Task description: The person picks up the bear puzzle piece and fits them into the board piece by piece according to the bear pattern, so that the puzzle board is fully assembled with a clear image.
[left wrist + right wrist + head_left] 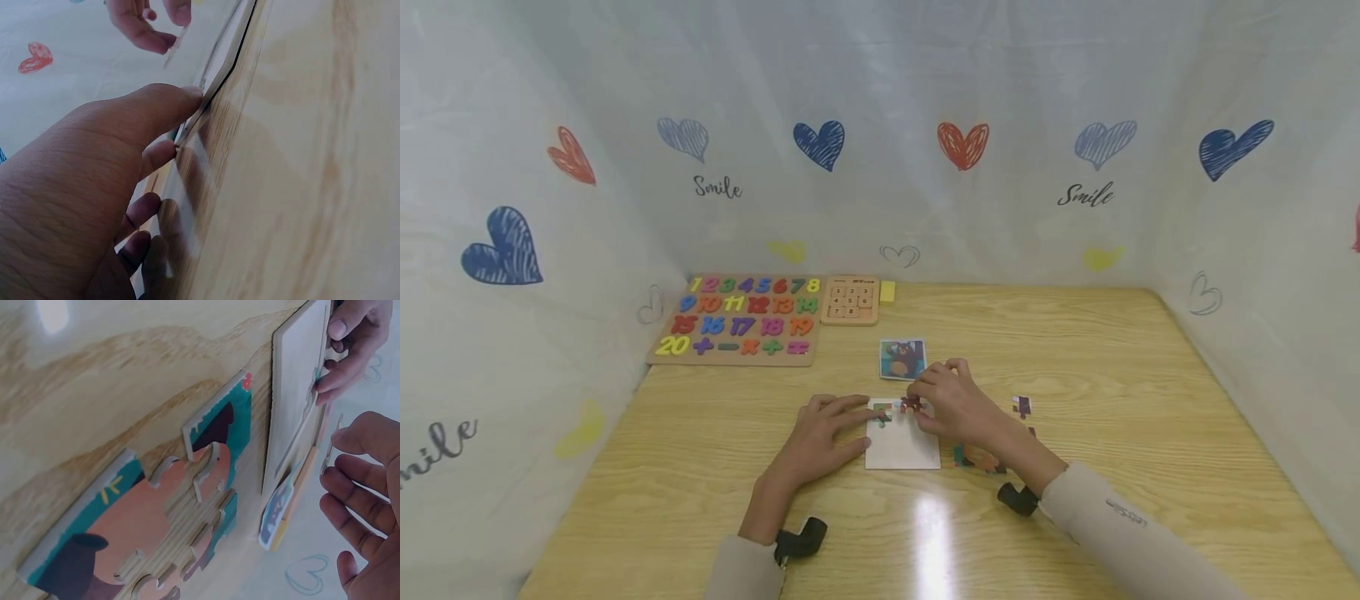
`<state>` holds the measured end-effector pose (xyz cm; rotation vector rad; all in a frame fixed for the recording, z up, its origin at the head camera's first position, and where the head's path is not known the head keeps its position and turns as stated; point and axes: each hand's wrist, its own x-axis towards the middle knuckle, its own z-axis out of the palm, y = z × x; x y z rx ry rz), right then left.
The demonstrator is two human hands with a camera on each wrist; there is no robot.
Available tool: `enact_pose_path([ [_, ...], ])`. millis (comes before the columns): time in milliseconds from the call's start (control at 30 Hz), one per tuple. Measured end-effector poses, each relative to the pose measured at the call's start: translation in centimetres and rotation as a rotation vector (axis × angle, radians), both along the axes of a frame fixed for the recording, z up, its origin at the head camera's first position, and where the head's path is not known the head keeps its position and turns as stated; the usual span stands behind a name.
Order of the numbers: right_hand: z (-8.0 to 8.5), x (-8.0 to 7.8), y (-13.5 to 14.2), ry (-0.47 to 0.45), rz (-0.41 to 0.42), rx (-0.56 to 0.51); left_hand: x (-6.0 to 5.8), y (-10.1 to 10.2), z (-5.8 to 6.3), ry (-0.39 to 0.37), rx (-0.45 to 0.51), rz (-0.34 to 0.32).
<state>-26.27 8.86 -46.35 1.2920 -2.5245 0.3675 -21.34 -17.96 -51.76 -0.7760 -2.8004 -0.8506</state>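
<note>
Sleeve (1138,533) nearest; I see right grip (958,406) pinching brown piece (912,404), just right of green piece (881,408) touched by relaxed left grip (823,437).

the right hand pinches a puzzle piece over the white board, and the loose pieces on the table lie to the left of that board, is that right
Not quite: the loose pieces lie to the right of the white board, as the head view shows. The right hand does pinch a puzzle piece over it.
</note>
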Motion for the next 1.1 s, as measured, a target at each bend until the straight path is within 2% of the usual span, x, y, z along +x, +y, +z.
enact_pose_path([
  [267, -0.5, -0.2, -0.3, -0.021, 0.002, 0.007, 0.0, -0.1, 0.0, -0.035, 0.009, 0.008],
  [867, -1.4, -0.5, -1.3, -0.042, -0.018, 0.067, -0.1, -0.1, -0.3, 0.001, -0.005, 0.004],
  [1100, -1.6, -0.6, -1.7, -0.066, -0.023, 0.088, -0.1, -0.2, -0.3, -0.014, -0.013, 0.017],
])
